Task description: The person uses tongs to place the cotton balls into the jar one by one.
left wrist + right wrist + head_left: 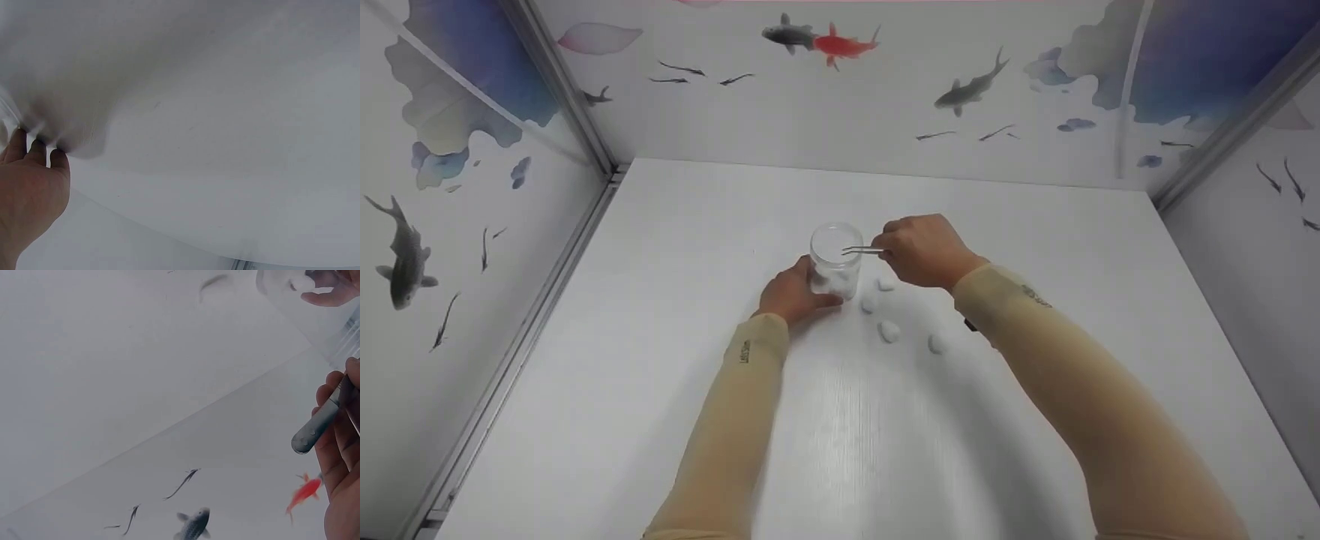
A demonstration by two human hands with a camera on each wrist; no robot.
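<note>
A clear, round jar [819, 259] stands upright on the white table, with white tufts, likely cotton balls, low inside it. My left hand [791, 292] holds it from the left, thumb across the near side. With my right hand [926, 247] I grip metal tweezers [870, 250], whose tips reach over the jar's mouth. Nothing shows between those tips. In the right wrist view the tweezers' rounded back end [314, 430] sticks out from my fingers. The left wrist view shows my left hand [34, 191] only partly, at its edge.
Several white cotton balls lie on the table right of the jar and nearer me, one of them a cotton ball [889, 331] below my right hand. Panels printed with fish [846, 46] enclose the table at the back and both sides.
</note>
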